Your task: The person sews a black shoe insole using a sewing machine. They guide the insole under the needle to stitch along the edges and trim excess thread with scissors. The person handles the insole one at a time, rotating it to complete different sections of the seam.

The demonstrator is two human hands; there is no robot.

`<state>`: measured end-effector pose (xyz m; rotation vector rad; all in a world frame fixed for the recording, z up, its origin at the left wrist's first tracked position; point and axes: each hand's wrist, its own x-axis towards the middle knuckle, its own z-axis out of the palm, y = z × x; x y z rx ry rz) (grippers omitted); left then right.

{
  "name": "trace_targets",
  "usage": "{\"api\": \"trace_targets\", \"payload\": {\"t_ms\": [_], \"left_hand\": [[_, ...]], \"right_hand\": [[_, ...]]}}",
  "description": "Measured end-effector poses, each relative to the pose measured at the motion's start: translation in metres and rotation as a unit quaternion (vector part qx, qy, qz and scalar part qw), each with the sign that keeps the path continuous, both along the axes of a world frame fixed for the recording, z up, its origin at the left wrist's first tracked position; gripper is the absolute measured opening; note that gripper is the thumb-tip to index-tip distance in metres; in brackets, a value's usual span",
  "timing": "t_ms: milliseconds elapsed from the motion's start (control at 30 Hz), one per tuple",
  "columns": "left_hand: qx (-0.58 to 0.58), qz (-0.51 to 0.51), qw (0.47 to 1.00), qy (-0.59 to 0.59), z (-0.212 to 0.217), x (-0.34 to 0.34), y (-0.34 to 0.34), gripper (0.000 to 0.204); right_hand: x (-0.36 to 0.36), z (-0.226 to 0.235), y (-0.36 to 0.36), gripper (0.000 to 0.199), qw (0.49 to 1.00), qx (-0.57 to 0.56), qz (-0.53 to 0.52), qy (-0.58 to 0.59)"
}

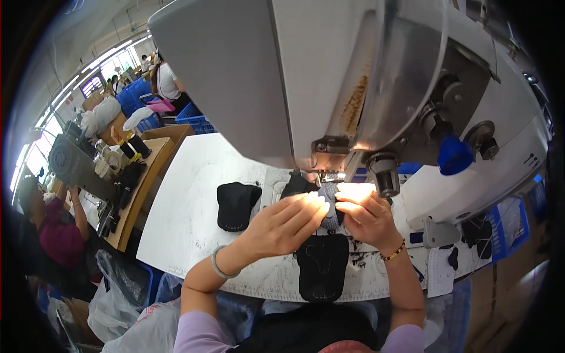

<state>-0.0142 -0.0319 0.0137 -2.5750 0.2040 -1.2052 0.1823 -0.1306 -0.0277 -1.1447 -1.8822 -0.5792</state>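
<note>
**Both hands pinch the black piece under the sewing machine head**

The left hand has its grip closed, fingers flat and pressed together on the black piece, fingertips meeting the right hand's just below the needle. The right hand also holds its grip shut, thumb and fingers nipping the top of the same piece in the glare of the machine lamp. How much cloth lies between the fingers is washed out by the light.

The black piece runs from under the needle of the sewing machine toward the person, its lower part lying flat on the table near the front edge, stitched outlines showing on it.

Left of the needle, a second black piece lies on the table, well clear of the hands. Right of the machine, small black scraps sit on the table beside a paper sheet.

A green bangle rings the left wrist; a beaded bracelet rings the right.

Far left of the machine, another person in a dark red top sits at a separate bench.
</note>
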Motion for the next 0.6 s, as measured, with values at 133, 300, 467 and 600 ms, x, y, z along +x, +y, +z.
{"api": "trace_targets", "payload": {"t_ms": [133,300,467,600], "left_hand": [[-0.004,0.016,1.0,-0.003,-0.002,0.002,-0.002,0.025],[-0.017,0.005,1.0,-0.015,-0.003,0.005,0.008,0.027],[-0.062,-0.032,0.997,-0.029,-0.009,0.006,0.023,0.028],[-0.102,-0.051,0.993,-0.03,-0.015,0.007,0.039,0.027]], "right_hand": [[-0.001,-0.004,0.003,0.024,0.999,0.007,-0.004,0.043],[-0.002,-0.008,0.001,0.031,0.998,-0.014,-0.023,0.05],[-0.01,0.0,0.004,0.02,0.999,0.013,-0.039,0.019],[-0.024,0.004,0.002,0.027,0.994,0.043,-0.093,-0.037]]}}
